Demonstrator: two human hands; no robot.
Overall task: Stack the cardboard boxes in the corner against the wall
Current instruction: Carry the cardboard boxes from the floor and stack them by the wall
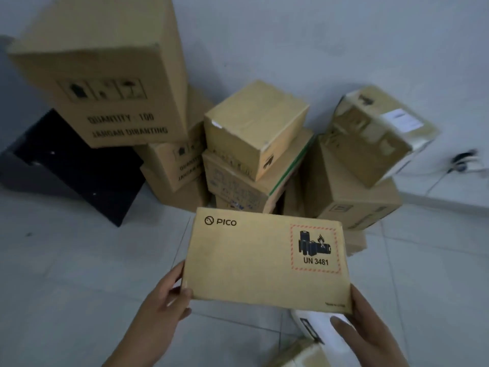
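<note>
Most of the pile up against the wall already, a few stragglers left.

Left hand [161, 308] and right hand [370, 332] gripping the PICO box [254, 263] over the floor, short of the stacked boxes [254, 144]; another box [299, 353] waiting below.

Black cabinet [71, 165] left; wall plug [461, 160] right.

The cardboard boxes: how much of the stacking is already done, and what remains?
Mostly done: three stacks stand against the wall, the tall box topping the left one. In hand: the left hand and right hand hold the PICO box, not yet placed. Left: one more box by the feet, beside a white object.
</note>
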